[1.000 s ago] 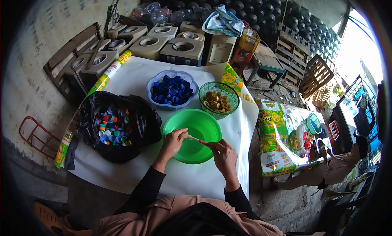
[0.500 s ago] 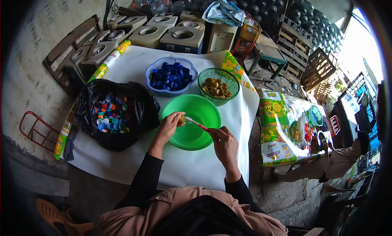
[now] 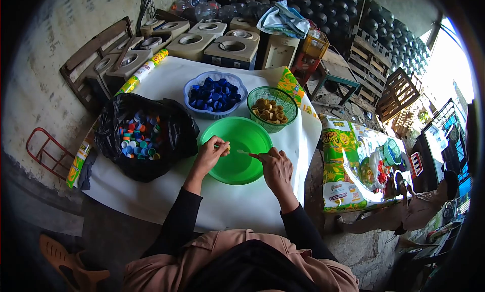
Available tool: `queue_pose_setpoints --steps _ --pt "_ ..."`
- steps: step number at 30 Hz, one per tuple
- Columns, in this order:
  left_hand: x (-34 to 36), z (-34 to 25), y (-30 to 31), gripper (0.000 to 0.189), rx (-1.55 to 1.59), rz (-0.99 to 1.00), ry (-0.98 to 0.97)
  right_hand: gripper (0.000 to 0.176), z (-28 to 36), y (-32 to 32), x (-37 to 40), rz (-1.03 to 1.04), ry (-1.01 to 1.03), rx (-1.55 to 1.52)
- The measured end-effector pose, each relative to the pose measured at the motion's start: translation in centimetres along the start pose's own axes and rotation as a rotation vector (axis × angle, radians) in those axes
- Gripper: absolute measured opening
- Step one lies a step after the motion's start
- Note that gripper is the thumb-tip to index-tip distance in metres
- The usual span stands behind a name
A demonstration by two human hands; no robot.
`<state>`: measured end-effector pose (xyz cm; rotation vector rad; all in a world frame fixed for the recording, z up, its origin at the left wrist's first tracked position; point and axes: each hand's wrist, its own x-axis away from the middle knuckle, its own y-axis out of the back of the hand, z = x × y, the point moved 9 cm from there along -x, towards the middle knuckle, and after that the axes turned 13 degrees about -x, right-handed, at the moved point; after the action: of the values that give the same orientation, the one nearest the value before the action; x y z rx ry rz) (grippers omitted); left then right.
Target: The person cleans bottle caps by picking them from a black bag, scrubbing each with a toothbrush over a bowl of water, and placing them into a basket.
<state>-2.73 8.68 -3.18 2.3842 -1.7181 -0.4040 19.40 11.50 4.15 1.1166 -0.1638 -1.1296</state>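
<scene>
My left hand point(image 3: 211, 153) pinches a small yellowish cap point(image 3: 227, 149) over the left side of a green basin point(image 3: 235, 165). My right hand point(image 3: 276, 166) grips a small knife point(image 3: 252, 155) by its red handle, with the pale blade pointing left over the basin and apart from the cap. Behind the basin, a blue basket point(image 3: 190, 84) holds blue caps point(image 3: 214, 95), and a green basket point(image 3: 290, 101) holds yellow-brown caps point(image 3: 269, 111). At the left, a black bag point(image 3: 174, 140) lies open around mixed coloured caps point(image 3: 141, 135).
A white sheet point(image 3: 247, 208) covers the table under these things. A second table point(image 3: 337, 165) with goods stands at the right, where another person point(image 3: 422, 206) is at work. Pale units with round openings point(image 3: 232, 50) stand behind. An orange chair point(image 3: 65, 256) is at lower left.
The knife blade has moved away from the cap in my left hand, leaving a gap. The view has shifted slightly.
</scene>
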Motion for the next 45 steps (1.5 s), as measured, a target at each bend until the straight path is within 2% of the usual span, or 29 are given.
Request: queue_pose_setpoints --steps 2,5,9,16,22,26,30,32,37,41,44,45 --pt "0.1 0.5 0.2 0.022 0.080 0.000 0.078 0.012 0.0 -0.9 -0.3 0.087 0.014 -0.007" --pt "0.1 1.0 0.3 0.021 0.198 -0.004 0.134 0.013 0.1 1.5 0.0 -0.129 0.002 -0.158" --pt "0.0 0.4 0.1 0.023 0.257 0.005 0.146 0.014 1.1 2.6 1.5 -0.144 -0.073 -0.377" --pt "0.3 -0.1 -0.7 0.032 0.232 0.046 0.124 0.014 1.1 2.2 2.0 -0.151 -0.091 -0.357" --pt "0.4 1.0 -0.5 0.035 0.197 0.027 0.141 0.013 0.1 1.7 0.7 -0.183 -0.053 -0.148" --pt "0.7 1.1 -0.4 0.035 0.185 0.037 0.140 0.013 0.0 -1.0 0.4 0.043 0.031 -0.026" --pt "0.6 1.6 -0.7 0.035 0.262 0.043 0.136 0.011 0.2 1.7 0.4 -0.144 -0.041 -0.209" --pt "0.2 1.1 -0.6 0.035 0.263 0.061 0.114 0.012 1.5 2.5 0.6 -0.183 0.002 -0.293" --pt "0.7 0.4 -0.8 0.034 0.209 0.063 0.060 0.014 0.3 1.8 1.3 -0.170 -0.095 -0.260" --pt "0.8 0.4 -0.4 0.033 0.086 0.027 0.005 0.014 1.2 2.1 1.5 -0.114 -0.064 -0.313" --pt "1.0 -0.2 -0.4 0.033 -0.004 0.025 -0.024 0.015 -0.3 1.9 1.4 -0.164 -0.097 -0.186" --pt "0.9 -0.3 -0.3 0.033 -0.043 0.018 -0.046 0.014 -0.2 2.2 1.4 -0.167 -0.122 -0.248"
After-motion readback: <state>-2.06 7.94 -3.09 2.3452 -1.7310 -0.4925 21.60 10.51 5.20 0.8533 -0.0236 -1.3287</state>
